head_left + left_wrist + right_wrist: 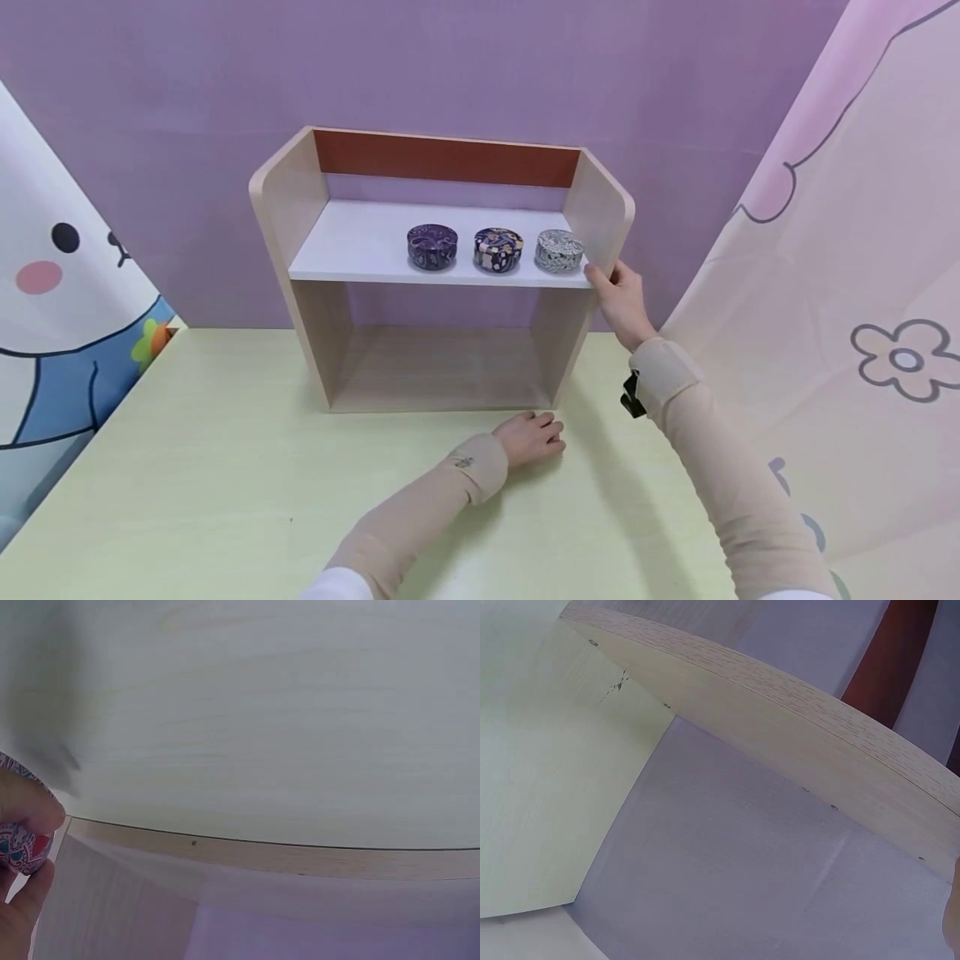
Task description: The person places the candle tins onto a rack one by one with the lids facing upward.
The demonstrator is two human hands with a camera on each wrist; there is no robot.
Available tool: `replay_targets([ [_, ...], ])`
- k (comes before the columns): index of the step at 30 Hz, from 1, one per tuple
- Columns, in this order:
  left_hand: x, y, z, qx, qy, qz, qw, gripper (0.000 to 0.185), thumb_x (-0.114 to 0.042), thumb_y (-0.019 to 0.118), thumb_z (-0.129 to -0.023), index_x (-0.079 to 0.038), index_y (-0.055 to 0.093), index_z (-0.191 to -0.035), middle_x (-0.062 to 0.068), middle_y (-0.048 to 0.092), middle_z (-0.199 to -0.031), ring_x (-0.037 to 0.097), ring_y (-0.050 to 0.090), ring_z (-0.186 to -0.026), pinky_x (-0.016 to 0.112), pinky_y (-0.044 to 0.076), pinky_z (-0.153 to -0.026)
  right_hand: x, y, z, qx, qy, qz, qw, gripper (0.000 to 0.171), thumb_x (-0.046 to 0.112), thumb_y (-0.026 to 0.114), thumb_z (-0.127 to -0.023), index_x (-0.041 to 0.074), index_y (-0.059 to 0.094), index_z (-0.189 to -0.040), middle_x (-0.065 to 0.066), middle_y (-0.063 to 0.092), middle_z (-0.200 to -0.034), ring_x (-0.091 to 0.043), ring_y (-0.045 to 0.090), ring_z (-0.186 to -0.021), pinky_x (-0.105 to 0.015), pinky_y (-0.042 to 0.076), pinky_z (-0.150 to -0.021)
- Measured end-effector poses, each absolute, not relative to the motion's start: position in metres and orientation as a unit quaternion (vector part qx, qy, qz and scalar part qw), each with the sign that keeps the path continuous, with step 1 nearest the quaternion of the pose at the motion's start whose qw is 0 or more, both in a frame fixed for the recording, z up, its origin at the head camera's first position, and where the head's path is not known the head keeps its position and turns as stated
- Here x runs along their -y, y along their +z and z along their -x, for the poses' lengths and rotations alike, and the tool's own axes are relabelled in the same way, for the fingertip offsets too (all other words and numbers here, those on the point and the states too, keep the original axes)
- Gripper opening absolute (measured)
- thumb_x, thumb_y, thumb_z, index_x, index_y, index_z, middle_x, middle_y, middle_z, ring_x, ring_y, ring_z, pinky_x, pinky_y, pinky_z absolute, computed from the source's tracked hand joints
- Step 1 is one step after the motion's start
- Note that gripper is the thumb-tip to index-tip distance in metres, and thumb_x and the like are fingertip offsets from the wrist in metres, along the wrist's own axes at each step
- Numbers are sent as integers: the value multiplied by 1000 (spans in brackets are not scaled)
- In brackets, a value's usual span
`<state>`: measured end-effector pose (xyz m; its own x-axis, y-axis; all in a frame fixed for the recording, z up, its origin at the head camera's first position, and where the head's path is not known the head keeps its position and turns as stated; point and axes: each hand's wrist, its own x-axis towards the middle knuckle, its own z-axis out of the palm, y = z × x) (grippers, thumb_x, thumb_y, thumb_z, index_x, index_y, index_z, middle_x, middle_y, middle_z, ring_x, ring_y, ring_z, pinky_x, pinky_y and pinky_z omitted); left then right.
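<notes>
A light wooden shelf unit [294,208] stands on a pale green table [187,475]. Its white shelf board [352,242] carries three round tins: a purple one [432,246], a dark flowered one [498,249] and a grey-white one [558,250]. My right hand [617,287] grips the front edge of the unit's right side panel [780,720] at shelf height, beside the grey-white tin. My left hand [534,437] rests curled on the table just in front of the unit's base. In the left wrist view its fingers [22,814] pinch a small red-and-teal patterned tin [19,851], hidden in the head view.
A purple wall runs behind the unit. A cartoon-print curtain [67,317] hangs at the left and a pink flowered one [862,275] at the right, close to my right arm. The unit's lower compartment [442,367] holds nothing.
</notes>
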<state>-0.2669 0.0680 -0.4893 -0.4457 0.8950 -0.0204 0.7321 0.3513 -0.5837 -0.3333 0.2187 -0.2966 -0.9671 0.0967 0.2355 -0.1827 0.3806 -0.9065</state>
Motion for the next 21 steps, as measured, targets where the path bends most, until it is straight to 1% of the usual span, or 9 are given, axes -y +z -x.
replay_targets([
  [4,-60,-484,266,800,259,502,203,37,-15,51,-93,-35,45,-124,-8,45,-126,10,44,-116,18,49,-80,-219,-297,333,821,556,-26,126,47,36,50,-92,6,50,-128,-15,54,-122,-17,51,-104,-35,42,-93],
  [7,-54,-481,266,803,239,501,215,38,-16,49,-94,-34,44,-127,-6,45,-130,13,44,-120,19,49,-85,-219,-296,333,822,556,-25,122,48,36,50,-92,6,49,-129,-15,54,-124,-17,51,-105,-36,42,-94],
  [10,-47,-478,266,815,206,499,213,41,-14,51,-93,-31,44,-129,-3,44,-134,16,43,-124,23,48,-91,-218,-296,333,823,554,-25,122,49,37,50,-92,5,49,-129,-15,54,-124,-17,51,-104,-36,42,-94],
  [12,-41,-476,267,824,175,495,212,44,-11,54,-91,-29,44,-129,0,44,-135,17,43,-125,25,48,-91,-218,-296,332,823,553,-22,126,49,37,50,-92,5,50,-129,-15,54,-123,-16,51,-103,-35,43,-93],
  [14,-36,-474,267,832,137,493,213,48,-8,60,-87,-26,44,-128,1,44,-133,17,43,-123,24,50,-88,-218,-296,333,822,553,-19,130,48,36,50,-92,5,51,-128,-14,55,-121,-15,51,-102,-33,43,-91],
  [17,-28,-474,269,841,72,496,206,54,-4,65,-81,-22,44,-127,3,43,-133,19,42,-123,24,49,-90,-218,-296,333,822,553,-16,136,47,36,50,-92,5,51,-127,-14,56,-119,-15,52,-100,-31,43,-88],
  [21,-17,-473,267,854,-36,489,171,60,3,65,-77,-16,43,-130,8,42,-135,23,40,-126,29,42,-101,-218,-297,334,824,549,-21,136,46,35,50,-92,5,51,-127,-14,56,-119,-15,52,-100,-30,43,-87],
])
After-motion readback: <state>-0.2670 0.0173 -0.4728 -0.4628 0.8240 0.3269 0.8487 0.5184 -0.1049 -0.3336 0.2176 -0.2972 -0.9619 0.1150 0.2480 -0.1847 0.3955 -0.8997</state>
